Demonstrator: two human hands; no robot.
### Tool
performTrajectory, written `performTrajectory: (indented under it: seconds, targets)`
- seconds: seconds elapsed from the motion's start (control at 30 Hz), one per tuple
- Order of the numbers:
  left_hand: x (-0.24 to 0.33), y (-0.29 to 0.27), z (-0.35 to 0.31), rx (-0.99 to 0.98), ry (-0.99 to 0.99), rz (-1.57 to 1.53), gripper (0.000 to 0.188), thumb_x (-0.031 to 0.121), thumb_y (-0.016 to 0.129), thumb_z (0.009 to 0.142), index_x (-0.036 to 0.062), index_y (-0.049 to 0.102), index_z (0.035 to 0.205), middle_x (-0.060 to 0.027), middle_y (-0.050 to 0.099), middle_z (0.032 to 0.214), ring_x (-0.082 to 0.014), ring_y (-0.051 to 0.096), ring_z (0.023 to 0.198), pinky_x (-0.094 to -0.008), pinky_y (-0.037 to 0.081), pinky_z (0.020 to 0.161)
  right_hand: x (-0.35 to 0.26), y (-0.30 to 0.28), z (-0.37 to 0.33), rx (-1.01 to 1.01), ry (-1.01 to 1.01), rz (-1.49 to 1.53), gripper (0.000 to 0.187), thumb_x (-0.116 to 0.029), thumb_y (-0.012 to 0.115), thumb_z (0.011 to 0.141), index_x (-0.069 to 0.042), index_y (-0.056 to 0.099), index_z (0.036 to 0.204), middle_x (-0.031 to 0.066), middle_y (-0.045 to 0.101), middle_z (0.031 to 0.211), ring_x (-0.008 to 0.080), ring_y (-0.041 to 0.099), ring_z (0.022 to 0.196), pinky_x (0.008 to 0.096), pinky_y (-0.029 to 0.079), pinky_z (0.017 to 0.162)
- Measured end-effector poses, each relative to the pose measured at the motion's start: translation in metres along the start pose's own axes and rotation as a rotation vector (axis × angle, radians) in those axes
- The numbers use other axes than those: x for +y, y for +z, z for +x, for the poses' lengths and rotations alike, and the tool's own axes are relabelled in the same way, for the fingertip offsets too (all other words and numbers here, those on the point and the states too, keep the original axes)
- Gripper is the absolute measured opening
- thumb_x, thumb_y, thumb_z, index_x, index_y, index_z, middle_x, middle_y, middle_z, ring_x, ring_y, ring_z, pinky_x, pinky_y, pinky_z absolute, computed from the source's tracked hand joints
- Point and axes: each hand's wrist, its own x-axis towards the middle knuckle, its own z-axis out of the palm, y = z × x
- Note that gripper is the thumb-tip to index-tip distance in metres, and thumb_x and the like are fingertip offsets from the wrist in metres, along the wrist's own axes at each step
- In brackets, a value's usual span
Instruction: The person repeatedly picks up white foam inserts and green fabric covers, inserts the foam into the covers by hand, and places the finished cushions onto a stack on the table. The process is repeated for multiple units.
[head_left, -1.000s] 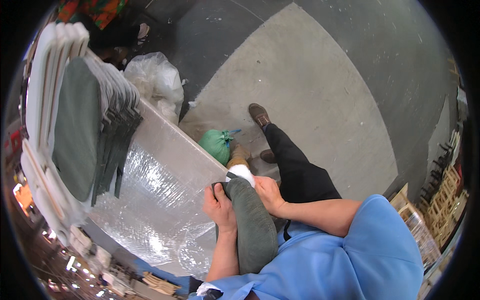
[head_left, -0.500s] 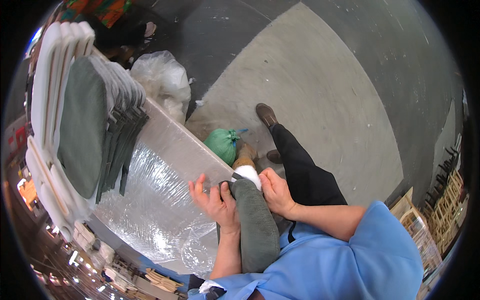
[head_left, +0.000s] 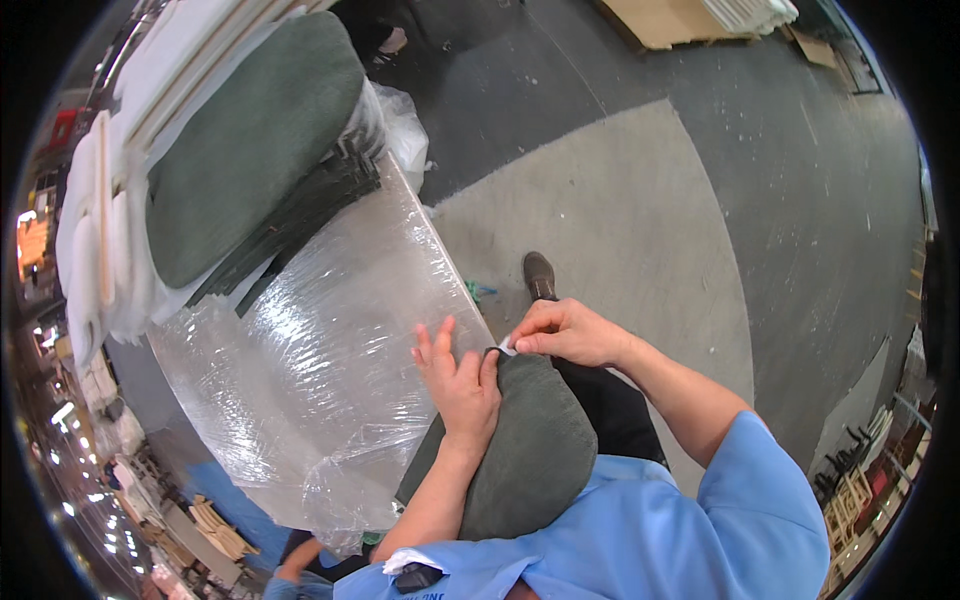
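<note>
A dark green fabric cushion (head_left: 530, 450) rests against my front, over the near corner of the plastic-wrapped table (head_left: 350, 380). At its far end a small bit of white padding (head_left: 507, 347) pokes out. My right hand (head_left: 570, 335) pinches that end, thumb and forefinger closed on the white padding. My left hand (head_left: 460, 390) lies along the cushion's left side, fingers spread over the plastic and thumb against the fabric edge. The left forearm crosses part of the cushion and hides some of it.
A stack of dark green covered cushions (head_left: 260, 150) stands at the table's far left, beside white padded pieces (head_left: 105, 230). A clear plastic bag (head_left: 405, 135) lies beyond the table. Wooden frames (head_left: 850, 500) stand at right. Another person's arm (head_left: 300, 560) shows at the lower left.
The white padding showing at the cushion's end has shrunk to a small bit. The cushion is turned with its broad face up. My right hand has shifted to pinch its tip.
</note>
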Motion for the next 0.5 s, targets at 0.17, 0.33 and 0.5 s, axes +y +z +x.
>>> performTrajectory:
  seconds: [0.17,0.33,0.5]
  targets:
    - [0.031,0.003,-0.001,-0.049,0.054,-0.048,0.026,0.022,0.077,0.093,0.0011,0.069,0.080,-0.0198,0.049,0.154,-0.0487,0.027,0.155,-0.0668,0.021,0.123,-0.012,-0.018,-0.028,-0.047,0.176,-0.011,0.018,-0.020,0.077,0.097,-0.007,0.081,0.110,0.0057,0.069,0.103,0.0156,0.065,0.095,0.0298,0.053,0.086]
    - [0.043,0.016,0.006,-0.110,0.092,-0.086,0.029,0.023,0.076,0.093,0.0001,0.069,0.078,-0.0199,0.050,0.152,-0.0497,0.028,0.154,-0.0667,0.021,0.123,0.013,-0.012,-0.047,0.161,0.004,-0.135,0.014,-0.016,0.075,0.098,-0.004,0.078,0.106,0.0034,0.070,0.099,0.0133,0.065,0.091,0.0299,0.053,0.081]
    - [0.039,0.019,0.016,-0.183,0.054,-0.087,0.032,0.024,0.073,0.095,-0.0021,0.071,0.076,-0.0224,0.049,0.153,-0.0507,0.027,0.154,-0.0651,0.018,0.125,0.025,0.004,-0.044,0.343,0.282,0.029,0.017,-0.016,0.069,0.103,0.001,0.070,0.102,0.0035,0.071,0.103,0.0103,0.063,0.091,0.0291,0.053,0.080]
